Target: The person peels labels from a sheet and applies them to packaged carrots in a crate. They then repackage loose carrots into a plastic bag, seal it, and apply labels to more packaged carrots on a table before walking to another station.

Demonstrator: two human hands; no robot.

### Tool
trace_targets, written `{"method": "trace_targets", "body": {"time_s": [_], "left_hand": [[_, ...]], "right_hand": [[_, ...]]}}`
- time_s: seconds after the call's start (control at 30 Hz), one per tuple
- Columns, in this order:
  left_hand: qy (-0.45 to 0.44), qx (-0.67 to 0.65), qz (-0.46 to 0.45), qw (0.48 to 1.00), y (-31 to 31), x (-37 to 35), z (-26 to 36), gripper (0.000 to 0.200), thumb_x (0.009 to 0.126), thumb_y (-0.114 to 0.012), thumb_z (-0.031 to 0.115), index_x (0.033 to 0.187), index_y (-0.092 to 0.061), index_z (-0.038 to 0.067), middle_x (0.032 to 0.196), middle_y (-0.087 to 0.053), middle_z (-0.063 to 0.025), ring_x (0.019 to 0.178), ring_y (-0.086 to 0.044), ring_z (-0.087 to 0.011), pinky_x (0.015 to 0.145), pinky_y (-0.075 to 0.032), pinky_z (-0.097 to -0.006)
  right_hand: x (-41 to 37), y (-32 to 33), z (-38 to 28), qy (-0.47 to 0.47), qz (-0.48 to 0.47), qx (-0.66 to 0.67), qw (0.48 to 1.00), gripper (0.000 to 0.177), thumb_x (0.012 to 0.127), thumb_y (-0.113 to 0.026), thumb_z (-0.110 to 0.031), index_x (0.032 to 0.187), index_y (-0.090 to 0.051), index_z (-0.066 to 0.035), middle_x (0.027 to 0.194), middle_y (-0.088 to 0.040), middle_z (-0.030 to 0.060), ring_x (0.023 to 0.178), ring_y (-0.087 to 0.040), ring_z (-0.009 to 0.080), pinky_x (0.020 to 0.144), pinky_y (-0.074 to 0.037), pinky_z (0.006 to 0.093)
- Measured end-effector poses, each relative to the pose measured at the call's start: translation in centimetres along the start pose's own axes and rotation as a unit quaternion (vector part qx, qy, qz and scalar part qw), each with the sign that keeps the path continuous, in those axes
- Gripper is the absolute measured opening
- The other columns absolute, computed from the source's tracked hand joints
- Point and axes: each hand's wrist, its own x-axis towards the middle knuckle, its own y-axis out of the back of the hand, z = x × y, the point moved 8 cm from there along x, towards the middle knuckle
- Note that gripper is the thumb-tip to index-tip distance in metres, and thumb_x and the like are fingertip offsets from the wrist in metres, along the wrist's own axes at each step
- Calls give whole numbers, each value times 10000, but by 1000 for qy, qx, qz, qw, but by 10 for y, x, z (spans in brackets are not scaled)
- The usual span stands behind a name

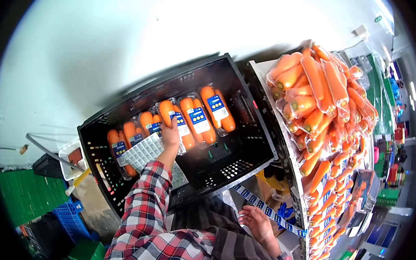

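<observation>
My left hand reaches into a black plastic crate. Its fingers close on a wrapped pack of carrots with a blue and white label. Several similar carrot packs stand in a row on both sides, among them one at the right end. Under my left forearm lies a sheet of small printed labels, partly covering the packs. My right hand hangs near my body with loosely bent fingers apart, nothing in it. Beside it runs a strip of blue and white labels.
To the right, a table bears a heap of bagged carrots and rows of labelled packs. A scale-like machine stands beyond. A pale wall rises behind the crate. Green and blue crates are at lower left.
</observation>
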Motion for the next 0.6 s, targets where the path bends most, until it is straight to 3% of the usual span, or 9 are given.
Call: {"method": "trace_targets", "body": {"time_s": [0.07, 0.13, 0.2, 0.27, 0.3, 0.33, 0.4, 0.47, 0.6], "left_hand": [[21, -85, -32, 996, -9, -1, -1, 738, 837, -569, 461, 1273, -313, -76, 1135, -534, -288, 1050, -528, -413, 905, -411, -446], [-15, -63, -26, 998, -10, 1, 5, 741, 849, -569, 416, 1304, -262, -81, 1212, -469, -299, 1113, -480, -413, 935, -393, -438], [-53, 44, 31, 997, -1, -13, 26, 719, 861, -572, 298, 1342, -200, -84, 1314, -358, -310, 1224, -365, -411, 1002, -338, -420], [-94, 54, 47, 993, 3, -24, 42, 683, 854, -566, 216, 1344, -208, -98, 1319, -364, -293, 1255, -323, -403, 1036, -300, -411], [-150, 51, 5, 987, -7, -18, 31, 619, 830, -576, 140, 1331, -283, -74, 1329, -363, -276, 1251, -331, -401, 1048, -280, -416], [-229, 65, 27, 971, 8, -49, 55, 561, 817, -590, 113, 1299, -360, -57, 1328, -374, -260, 1248, -343, -400, 1045, -279, -422], [-322, -3, -42, 946, 41, -94, 79, 542, 795, -605, 70, 1279, -392, -47, 1304, -406, -248, 1228, -372, -392, 1043, -277, -424], [-373, 12, 28, 927, 104, -112, 73, 515, 788, -612, 68, 1249, -416, -51, 1284, -431, -234, 1207, -390, -388, 1038, -282, -418], [-262, 183, 174, 931, 209, -56, -4, 627, 743, -698, 207, 1232, -407, -58, 1235, -465, -223, 1133, -415, -401, 981, -329, -445]], "right_hand": [[0, 0, -3, 0, 6, -4, 1000, 345, 943, -460, -223, 1159, -469, 47, 1044, -590, 178, 890, -591, 231, 802, -480, 336], [2, -1, -6, 1, 7, -18, 1000, 340, 938, -459, -216, 1153, -472, 47, 1035, -577, 181, 872, -582, 244, 790, -478, 351], [10, 1, -6, 2, 4, -22, 1000, 342, 936, -463, -217, 1153, -473, 47, 1034, -578, 182, 871, -583, 245, 789, -478, 352], [13, -5, -12, 0, -5, -6, 1000, 314, 947, -450, -201, 1153, -480, 34, 1038, -593, 165, 875, -591, 221, 792, -482, 327], [16, -7, -12, 1, -14, 0, 1000, 310, 943, -457, -196, 1151, -483, 32, 1037, -594, 164, 874, -592, 218, 788, -483, 323], [19, -9, -15, 1, -10, -12, 1000, 313, 940, -463, -199, 1149, -485, 33, 1032, -595, 162, 868, -591, 215, 783, -483, 318], [24, -9, -17, 0, -11, -34, 999, 310, 940, -463, -201, 1144, -490, 31, 1021, -597, 159, 861, -592, 211, 778, -482, 314], [27, -14, -22, 2, 2, -68, 998, 300, 939, -460, -194, 1142, -495, 24, 1007, -602, 149, 852, -595, 199, 766, -482, 296], [38, -28, -24, -8, -21, -113, 993, 285, 942, -454, -180, 1139, -499, 20, 1010, -599, 134, 844, -593, 185, 763, -484, 290]]}}
